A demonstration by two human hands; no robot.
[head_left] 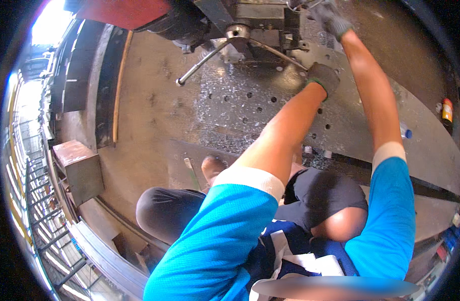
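Note:
My left hand (pixel 323 80), in a dark glove with a green cuff, is closed round the outer end of a metal lever (pixel 280 54). This lever runs out from a round steel hub (pixel 238 32) on a machine, and a second lever (pixel 202 63) points down to the left. My right hand (pixel 331 21), in a grey glove, is at the top edge near a curved metal piece (pixel 303 6). Motion smears its fingers, so its grip cannot be made out. Below the hub, shiny metal chips lie over a plate with several round holes (pixel 260 109).
The machine's red and black body (pixel 122 11) overhangs the upper left. A wooden pole (pixel 122 90) and a metal box (pixel 79 168) are at the left. At the right stand an orange-and-yellow bottle (pixel 447 111) and a blue-capped container (pixel 406 133). A thin-handled brush (pixel 191 168) lies near my knees.

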